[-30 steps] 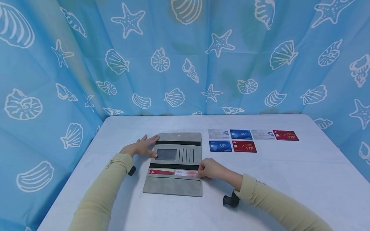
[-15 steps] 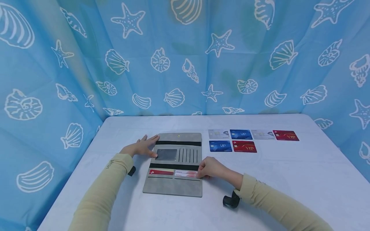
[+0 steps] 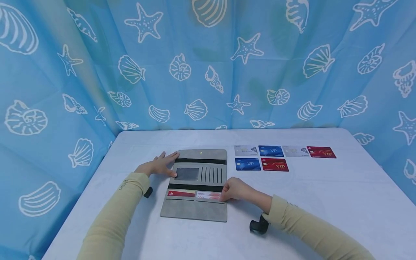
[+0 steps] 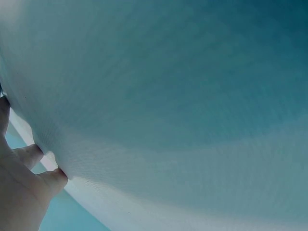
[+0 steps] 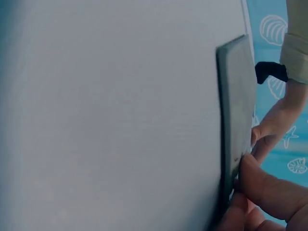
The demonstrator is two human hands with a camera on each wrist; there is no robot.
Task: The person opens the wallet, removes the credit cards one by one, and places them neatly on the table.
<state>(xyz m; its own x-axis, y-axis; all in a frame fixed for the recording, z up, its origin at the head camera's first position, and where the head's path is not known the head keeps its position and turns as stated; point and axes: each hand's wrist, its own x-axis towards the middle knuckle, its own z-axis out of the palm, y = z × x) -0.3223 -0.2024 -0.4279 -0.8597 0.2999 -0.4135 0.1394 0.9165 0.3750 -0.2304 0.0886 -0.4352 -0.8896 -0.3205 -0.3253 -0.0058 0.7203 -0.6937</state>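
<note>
A grey wallet (image 3: pixel 193 212) lies unfolded flat on the table. My left hand (image 3: pixel 159 166) rests at its upper left edge, fingers spread and thumb beside the clear window (image 3: pixel 187 173). At the lower right pocket, my right hand (image 3: pixel 235 189) pinches the right end of a white and pink card (image 3: pixel 206 195). Most of that card sits down in the pocket. Beside it, a red card (image 3: pixel 181 194) pokes out of the lower left pocket. From the right wrist, the thumb (image 5: pixel 262 183) lies over the wallet's edge, and the fingertips below are partly hidden.
To the right of the wallet, several cards lie in two rows, among them a blue VIP card (image 3: pixel 248 164), a red VIP card (image 3: pixel 274 165) and a silver card (image 3: pixel 246 150). A blue curtain (image 3: pixel 208 72) with shell prints hangs behind the white table (image 3: pixel 312 202).
My right hand has shifted very slightly left and the white and pink card's visible print has moved a little. The left hand and the loose cards stay where they were.
</note>
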